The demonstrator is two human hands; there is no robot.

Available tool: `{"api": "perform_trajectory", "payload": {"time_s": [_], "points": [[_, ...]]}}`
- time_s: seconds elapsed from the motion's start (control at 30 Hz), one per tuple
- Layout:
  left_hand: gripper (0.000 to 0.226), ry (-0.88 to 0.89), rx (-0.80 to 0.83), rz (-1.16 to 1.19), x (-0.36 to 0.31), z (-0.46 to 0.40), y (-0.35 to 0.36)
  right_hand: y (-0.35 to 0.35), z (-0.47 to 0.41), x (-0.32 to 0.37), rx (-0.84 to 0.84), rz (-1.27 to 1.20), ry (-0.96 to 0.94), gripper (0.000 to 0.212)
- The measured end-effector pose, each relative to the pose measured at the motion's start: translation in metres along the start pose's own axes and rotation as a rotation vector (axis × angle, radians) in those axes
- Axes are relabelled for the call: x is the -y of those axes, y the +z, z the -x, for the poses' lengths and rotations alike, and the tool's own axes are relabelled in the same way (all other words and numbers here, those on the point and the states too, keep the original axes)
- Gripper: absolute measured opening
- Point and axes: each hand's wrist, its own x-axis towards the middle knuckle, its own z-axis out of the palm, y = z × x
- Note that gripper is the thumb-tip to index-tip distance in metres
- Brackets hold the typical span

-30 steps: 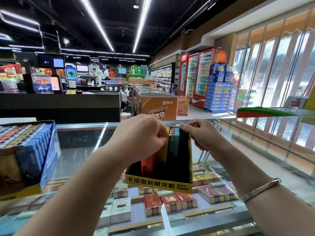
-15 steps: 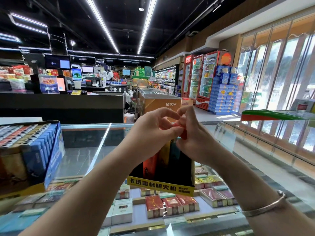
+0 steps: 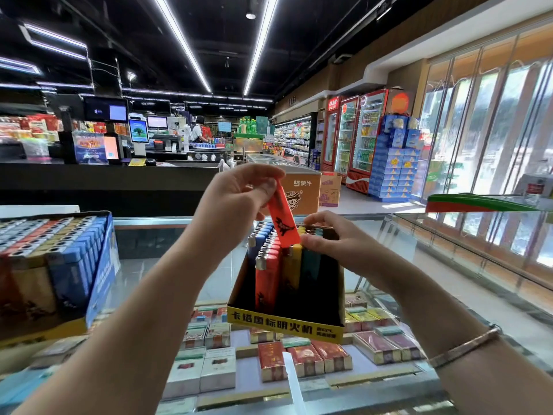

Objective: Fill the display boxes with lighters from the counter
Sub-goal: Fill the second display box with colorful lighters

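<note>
A black display box (image 3: 285, 323) with a yellow front strip stands on the glass counter (image 3: 167, 274), centre. It holds upright lighters in blue, orange, yellow and teal rows. My left hand (image 3: 236, 199) pinches the top of an orange lighter (image 3: 282, 220) with a black dragon print, tilted above the box, lower end at the row tops. My right hand (image 3: 332, 244) rests on the yellow and teal lighters at the box's right, fingers bent over their tops.
A second, larger display box (image 3: 59, 265) full of blue, orange and tan lighters stands at the left on the counter. Cigarette packs (image 3: 305, 357) lie under the glass. A green and red object (image 3: 472, 202) sits at the far right.
My hands were together above the box; now the left has lifted an orange lighter clear, and the right has dropped onto the lighters in the box.
</note>
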Motion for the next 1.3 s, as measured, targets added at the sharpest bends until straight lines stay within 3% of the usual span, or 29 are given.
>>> {"api": "perform_trajectory", "payload": {"time_s": [0.47,0.73,1.0,1.3], "points": [[0.034,0.090,0.175,-0.183,0.010,0.008,0.015,-0.014,-0.004,-0.015,-0.156,-0.021,-0.032,0.018],[0.031,0.162,0.130,-0.157,0.010,0.008,0.017,-0.022,-0.007,-0.022,-0.195,-0.028,-0.006,0.021],[0.017,0.351,0.291,-0.750,0.012,0.011,0.013,-0.025,-0.007,-0.024,-0.185,-0.009,0.006,0.024],[0.018,0.385,0.380,-0.894,0.006,0.012,0.014,-0.027,-0.009,-0.026,-0.193,-0.014,0.046,0.015]]}}
